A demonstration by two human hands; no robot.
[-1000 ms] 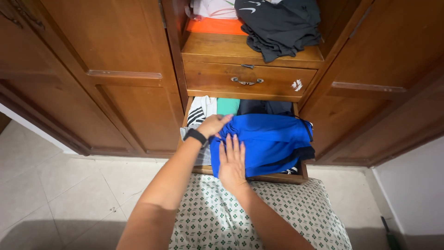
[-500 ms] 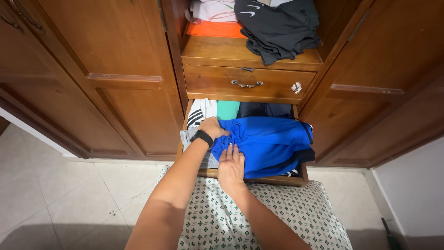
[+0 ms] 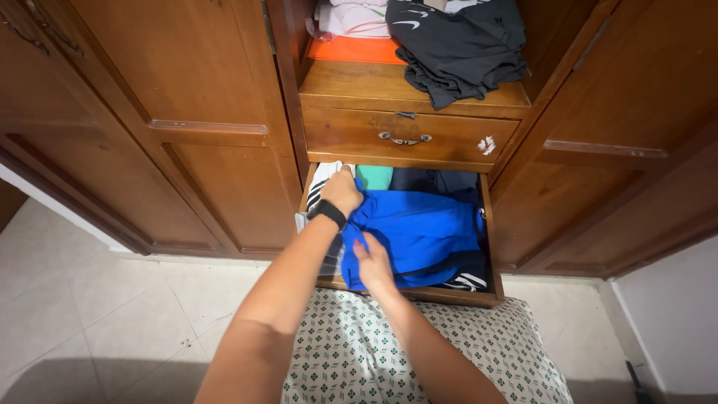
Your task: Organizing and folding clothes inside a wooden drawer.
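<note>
A bright blue garment lies on top of folded clothes in an open wooden drawer. My left hand, with a black band on its wrist, presses down on the garment's far left corner, beside a white piece with black stripes. My right hand holds the garment's near left edge with curled fingers. A teal piece and dark clothes lie at the back of the drawer.
Above is a shut drawer with a metal handle. A shelf over it holds a dark grey garment, a pink one and an orange one. Wooden wardrobe doors stand on both sides. A patterned cushion is at my knees, tiled floor to the left.
The blue garment has been pushed down and left into the drawer and no longer hangs over the right edge. My left hand moved to the far corner; my right hand's fingers curled on the near edge.
</note>
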